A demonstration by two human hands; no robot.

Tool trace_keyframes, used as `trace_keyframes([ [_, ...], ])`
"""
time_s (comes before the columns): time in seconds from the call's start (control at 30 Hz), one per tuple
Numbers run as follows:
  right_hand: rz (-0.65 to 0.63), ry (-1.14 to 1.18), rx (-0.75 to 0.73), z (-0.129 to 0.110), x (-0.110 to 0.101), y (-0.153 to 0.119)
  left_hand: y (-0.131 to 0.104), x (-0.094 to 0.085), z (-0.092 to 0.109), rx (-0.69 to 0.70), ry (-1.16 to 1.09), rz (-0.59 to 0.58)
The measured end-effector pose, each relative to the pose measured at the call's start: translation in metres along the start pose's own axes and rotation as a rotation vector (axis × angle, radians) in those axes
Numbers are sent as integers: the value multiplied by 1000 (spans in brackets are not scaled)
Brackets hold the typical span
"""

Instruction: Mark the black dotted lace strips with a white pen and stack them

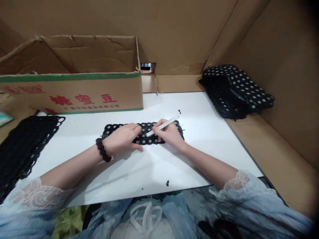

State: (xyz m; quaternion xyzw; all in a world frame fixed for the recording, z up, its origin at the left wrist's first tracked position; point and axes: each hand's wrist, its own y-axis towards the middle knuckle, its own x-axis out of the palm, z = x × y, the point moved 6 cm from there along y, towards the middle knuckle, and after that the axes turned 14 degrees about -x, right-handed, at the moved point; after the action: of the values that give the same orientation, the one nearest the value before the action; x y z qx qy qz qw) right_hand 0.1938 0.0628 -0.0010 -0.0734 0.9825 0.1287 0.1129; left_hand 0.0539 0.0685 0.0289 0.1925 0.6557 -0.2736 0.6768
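Observation:
A black rectangular piece with rows of pale round dots (149, 140) lies flat on the white board (139, 176). My left hand (124, 136) rests on its left part, palm down, thumb apart from the other fingers, holding it against the board. In my right hand (168, 132) is a slim white pen-like tool (167, 122), gripped between thumb and fingers. Its lower left tip touches the dotted piece near the middle. The right part of the piece is partly hidden under my right hand.
An open cardboard box (99, 94) with red lettering stands at the back left. Black lattice sheets (22, 142) lie at the left. Dotted black pieces (239, 89) are piled at the back right. Small black scraps (167, 183) dot the board. Cardboard walls (179, 39) rise behind.

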Motion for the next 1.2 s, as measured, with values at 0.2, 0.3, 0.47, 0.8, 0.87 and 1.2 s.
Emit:
trace_keyframes([
  [0.2, 30, -57, 37, 3, 3, -3, -6, 0, 11, 27, 205, 64],
  [0.3, 45, -99, 21, 3, 4, -2, -12, 3, 22, 126, 311, 161],
  [0.47, 68, -114, 41, 8, 5, -1, -14, 9, 25, 268, 349, 313],
  [0.8, 106, -250, -4, 1, 5, 1, -13, 8, 22, 308, 347, 318],
  [0.87, 98, -258, 1, 0, 6, 2, -13, 9, 24, 294, 361, 312],
  [1.2, 27, -388, -51, -10, 13, 6, -11, 15, 26, 248, 288, 368],
])
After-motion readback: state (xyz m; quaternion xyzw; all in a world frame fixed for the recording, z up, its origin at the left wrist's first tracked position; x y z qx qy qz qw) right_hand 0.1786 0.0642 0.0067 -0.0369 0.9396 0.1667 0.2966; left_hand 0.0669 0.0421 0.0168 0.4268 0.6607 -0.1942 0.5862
